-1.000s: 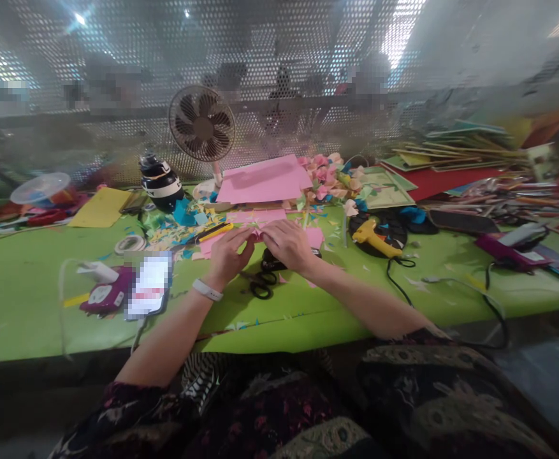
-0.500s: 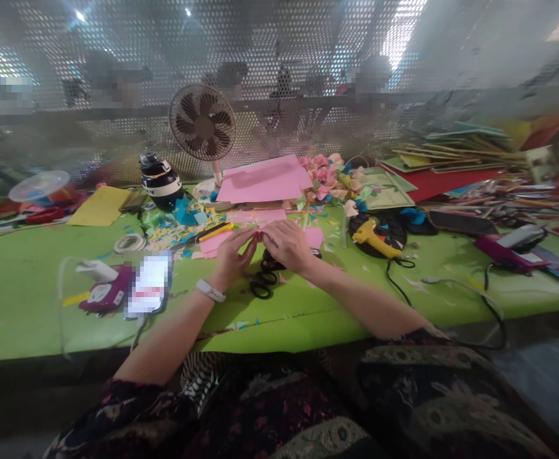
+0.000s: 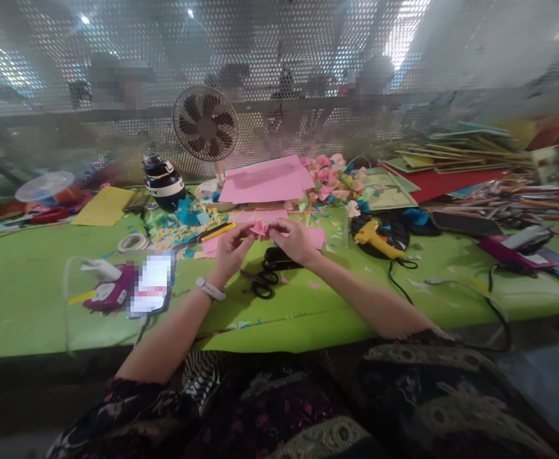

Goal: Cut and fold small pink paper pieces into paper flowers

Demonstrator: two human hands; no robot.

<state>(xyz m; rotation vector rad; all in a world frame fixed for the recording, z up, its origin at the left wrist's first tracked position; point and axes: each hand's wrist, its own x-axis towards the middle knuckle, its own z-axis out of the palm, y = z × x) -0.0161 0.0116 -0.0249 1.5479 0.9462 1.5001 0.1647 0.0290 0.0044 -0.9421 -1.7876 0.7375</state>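
Note:
Between my fingertips, above the green table, is a small pink paper flower. My left hand pinches it from the left, a white band around that wrist. From the other side, my right hand grips its edge with thumb and fingers. Below my hands lie black-handled scissors and a black stapler-like object, partly covered by my right hand. Pink paper pieces and a yellow cutter knife rest just behind my left hand.
Behind stand a fan, a black bottle, pink sheets and a heap of paper flowers. A yellow glue gun with its cord lies right. At left are a phone, a purple power socket and a tape roll.
My fingers have drawn apart slightly and my right hand has turned, so the pink paper flower now shows open between them. The view has shifted a little.

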